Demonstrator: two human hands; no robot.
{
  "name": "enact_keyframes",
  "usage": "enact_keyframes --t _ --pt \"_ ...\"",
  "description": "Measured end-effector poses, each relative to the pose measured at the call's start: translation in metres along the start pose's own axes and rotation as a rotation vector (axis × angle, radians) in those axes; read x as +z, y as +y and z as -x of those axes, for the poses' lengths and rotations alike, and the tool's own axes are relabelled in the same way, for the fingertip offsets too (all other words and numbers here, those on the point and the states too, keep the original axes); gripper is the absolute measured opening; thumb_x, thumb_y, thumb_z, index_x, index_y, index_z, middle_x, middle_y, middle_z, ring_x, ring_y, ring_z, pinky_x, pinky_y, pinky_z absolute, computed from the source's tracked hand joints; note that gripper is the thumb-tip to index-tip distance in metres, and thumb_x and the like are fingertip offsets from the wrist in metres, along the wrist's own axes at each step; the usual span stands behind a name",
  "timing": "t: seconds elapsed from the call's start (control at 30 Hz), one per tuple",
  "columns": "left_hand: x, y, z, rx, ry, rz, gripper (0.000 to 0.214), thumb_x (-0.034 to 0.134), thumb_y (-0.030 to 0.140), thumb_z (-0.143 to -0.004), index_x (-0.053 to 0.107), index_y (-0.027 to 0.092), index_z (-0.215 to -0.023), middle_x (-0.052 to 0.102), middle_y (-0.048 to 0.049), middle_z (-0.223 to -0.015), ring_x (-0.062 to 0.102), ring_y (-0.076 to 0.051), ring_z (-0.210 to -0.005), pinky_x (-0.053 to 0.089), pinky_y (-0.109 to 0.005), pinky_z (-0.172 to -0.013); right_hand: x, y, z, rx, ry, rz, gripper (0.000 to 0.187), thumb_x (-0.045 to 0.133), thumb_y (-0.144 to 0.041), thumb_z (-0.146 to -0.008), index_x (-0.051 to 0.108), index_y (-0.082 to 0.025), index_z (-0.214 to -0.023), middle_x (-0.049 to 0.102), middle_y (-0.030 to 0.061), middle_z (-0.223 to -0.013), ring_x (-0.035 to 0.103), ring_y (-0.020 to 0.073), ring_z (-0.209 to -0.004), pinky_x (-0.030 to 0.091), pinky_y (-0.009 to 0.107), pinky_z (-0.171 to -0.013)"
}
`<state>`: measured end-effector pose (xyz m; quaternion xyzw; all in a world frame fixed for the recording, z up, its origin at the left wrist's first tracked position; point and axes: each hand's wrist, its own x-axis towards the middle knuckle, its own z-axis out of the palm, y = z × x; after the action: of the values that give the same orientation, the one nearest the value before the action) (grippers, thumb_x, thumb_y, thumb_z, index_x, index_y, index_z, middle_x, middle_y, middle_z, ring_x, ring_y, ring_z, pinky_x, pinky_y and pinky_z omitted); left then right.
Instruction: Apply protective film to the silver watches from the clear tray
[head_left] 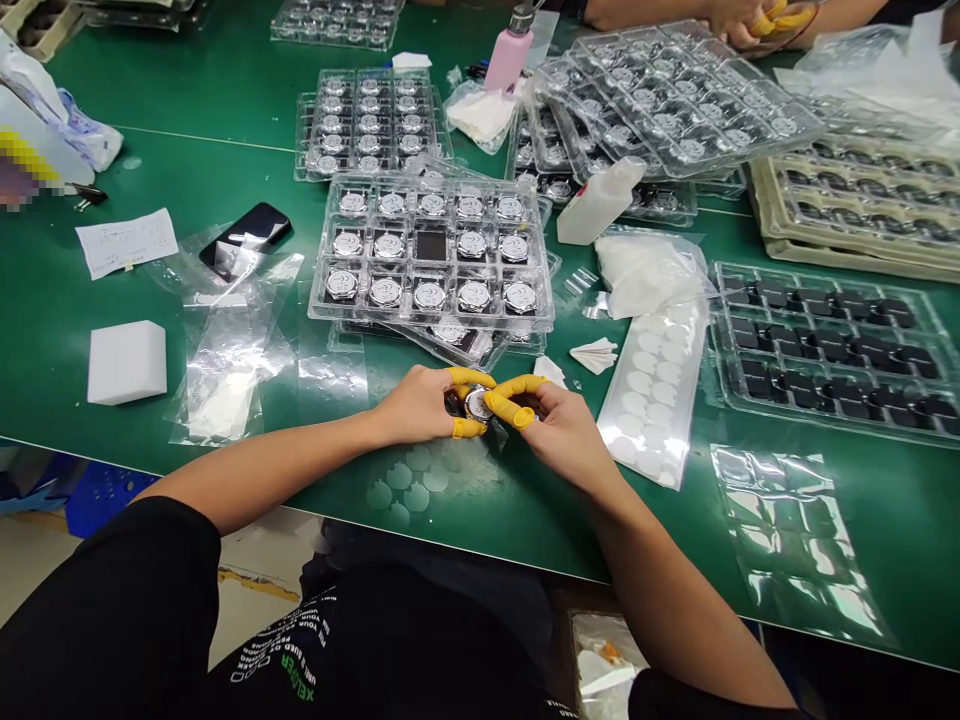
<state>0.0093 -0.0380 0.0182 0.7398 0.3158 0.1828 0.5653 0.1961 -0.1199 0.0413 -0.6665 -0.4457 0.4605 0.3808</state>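
A round, silver-rimmed watch case (478, 404) with a pale face is held just above the table's front part. My left hand (421, 402) grips it from the left, with yellow finger cots on its fingertips. From the other side my right hand (564, 428), also in yellow cots, closes its fingers on the case's right edge. Beyond my hands a clear plastic tray (318, 312) holds several similar cases; one middle pocket shows a bare black square. Round clear films (415, 496) lie on the table below my left hand.
A sheet of round white stickers (642, 400), a tray of black pieces (832, 345) and clear film (802, 540) lie right. A white block (127, 362) and phone (246, 240) lie left. Stacked trays (675, 95) and a white bottle (598, 205) stand behind; a co-worker's hands (750, 20) show beyond.
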Motion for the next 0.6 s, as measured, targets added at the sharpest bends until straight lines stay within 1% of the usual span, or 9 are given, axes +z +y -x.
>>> enact_keyframes --t 0.13,0.3,0.6 --pt "0.0001 -0.0003 0.0001 0.002 0.007 -0.003 0.057 0.079 0.028 -0.068 0.074 0.022 -0.124 0.078 -0.0006 -0.088 0.071 -0.018 -0.08 0.058 -0.027 -0.074 0.0004 -0.0012 0.0 0.002 0.009 0.014 0.047 0.082 -0.064 -0.068 0.073 -0.021 -0.085 0.075 0.0074 -0.09 0.067 0.0234 -0.084 0.053 0.04 -0.083" --pt "0.0002 0.0009 0.0004 -0.004 0.007 -0.003 0.058 0.08 0.028 -0.067 0.074 0.021 -0.124 0.078 -0.0011 -0.089 0.072 -0.018 -0.08 0.058 -0.027 -0.075 0.0006 -0.0018 0.0002 0.006 0.014 0.022 0.05 0.081 -0.067 -0.067 0.072 -0.02 -0.084 0.075 0.0076 -0.089 0.067 0.0236 -0.084 0.053 0.04 -0.081" --pt "-0.0003 0.0016 0.0004 -0.003 0.009 0.002 0.058 0.079 0.027 -0.067 0.074 0.02 -0.124 0.078 -0.0011 -0.09 0.071 -0.017 -0.081 0.058 -0.027 -0.075 -0.0006 0.0001 -0.001 -0.009 -0.003 0.029 0.05 0.081 -0.067 -0.068 0.072 -0.022 -0.085 0.075 0.0072 -0.09 0.069 0.0238 -0.084 0.055 0.041 -0.082"
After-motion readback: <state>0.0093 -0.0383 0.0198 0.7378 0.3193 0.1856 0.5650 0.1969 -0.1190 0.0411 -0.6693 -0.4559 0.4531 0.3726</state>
